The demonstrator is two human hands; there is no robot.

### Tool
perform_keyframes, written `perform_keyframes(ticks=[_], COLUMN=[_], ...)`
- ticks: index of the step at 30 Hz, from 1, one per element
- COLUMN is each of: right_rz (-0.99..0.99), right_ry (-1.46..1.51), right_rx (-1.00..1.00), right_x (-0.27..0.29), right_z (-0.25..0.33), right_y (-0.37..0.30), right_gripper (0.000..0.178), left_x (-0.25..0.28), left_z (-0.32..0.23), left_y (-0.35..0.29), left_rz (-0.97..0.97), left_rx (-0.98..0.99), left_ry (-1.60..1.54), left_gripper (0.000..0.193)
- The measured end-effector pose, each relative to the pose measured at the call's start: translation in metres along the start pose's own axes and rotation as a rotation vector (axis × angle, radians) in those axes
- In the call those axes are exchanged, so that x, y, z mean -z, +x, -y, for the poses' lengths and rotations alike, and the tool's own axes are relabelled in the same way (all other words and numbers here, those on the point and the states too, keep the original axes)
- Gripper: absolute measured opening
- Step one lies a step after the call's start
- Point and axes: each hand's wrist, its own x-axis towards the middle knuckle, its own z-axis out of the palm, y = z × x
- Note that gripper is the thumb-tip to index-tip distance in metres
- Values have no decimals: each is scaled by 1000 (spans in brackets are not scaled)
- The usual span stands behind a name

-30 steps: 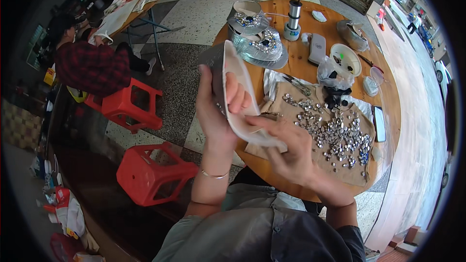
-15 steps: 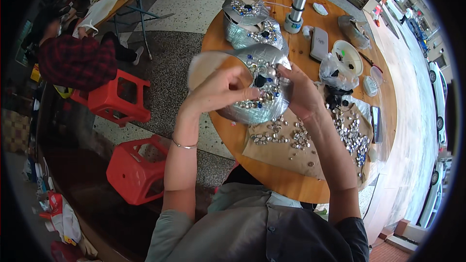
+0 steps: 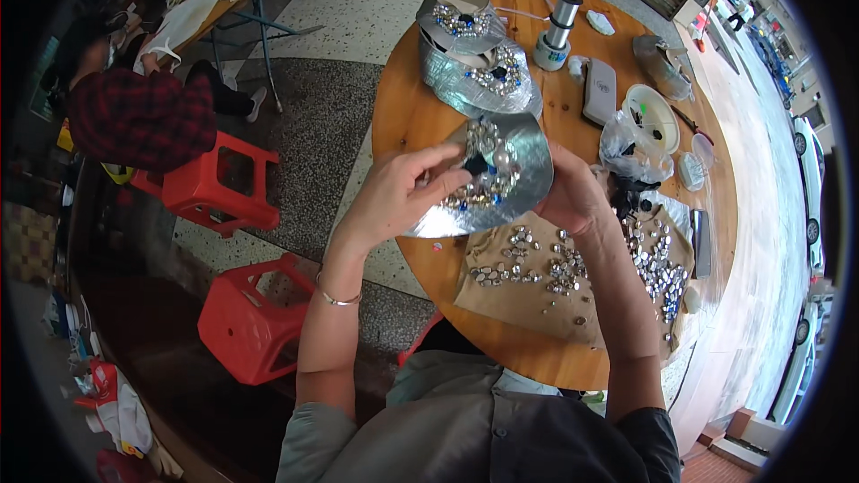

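Silver foil-covered disc studded with clear gems (image 3: 501,174) is held above the near-left part of the round wooden table (image 3: 420,116), tilted with its decorated face toward the camera. It sits between both hands. The left hand (image 3: 398,192) lies across the disc's left side, fingers (image 3: 443,181) stretched over the face and closing toward a small dark blue piece (image 3: 476,164) near the centre; it appears pinched between fingertip and thumb, though the contact is too small to confirm. The right hand (image 3: 573,197) is closed on the disc's right rim, its fingers passing behind the disc and out of sight. The disc's lower left edge is covered by the left palm.

Below the disc, a tan paper sheet (image 3: 519,300) lies on the table, scattered with loose clear gems (image 3: 555,268); the right forearm crosses it and hides part of the scatter. Farther back stands a stack of similar silver gem-studded discs (image 3: 474,63), beside a grey metal spool on a stand (image 3: 557,31). A flat grey rectangular case (image 3: 599,89), a white round bowl (image 3: 651,112) and a crumpled clear plastic bag (image 3: 631,148) lie to the right; their contents cannot be made out.

On the floor to the left stand two red plastic stools (image 3: 250,317). A person in a red checked shirt (image 3: 134,116) sits at upper left, partly cut off by the dark rim.
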Motion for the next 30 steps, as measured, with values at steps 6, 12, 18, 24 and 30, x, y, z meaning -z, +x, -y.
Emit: perform_keyframes(ticks=[6,12,18,24,30], right_rz=[103,63,-146,-364,-417], right_ry=[-271,-63,-791,-1663,-2121], right_rx=[143,343,453,837,1062], right_x=[10,-20,43,45,43], right_z=[-4,-6,-6,20,54], right_y=[-9,-10,24,49,164], right_gripper=[31,24,14,14,29], left_x=[4,3,-45,-68,-78], left_z=[-6,-36,-22,-4,-1], left_y=[-15,-20,-19,-33,-58], left_rz=[-60,-197,-120,-304,-386], left_rx=[-246,-230,-121,-499,-277], left_ry=[182,859,896,618,244], left_gripper=[33,48,49,39,25])
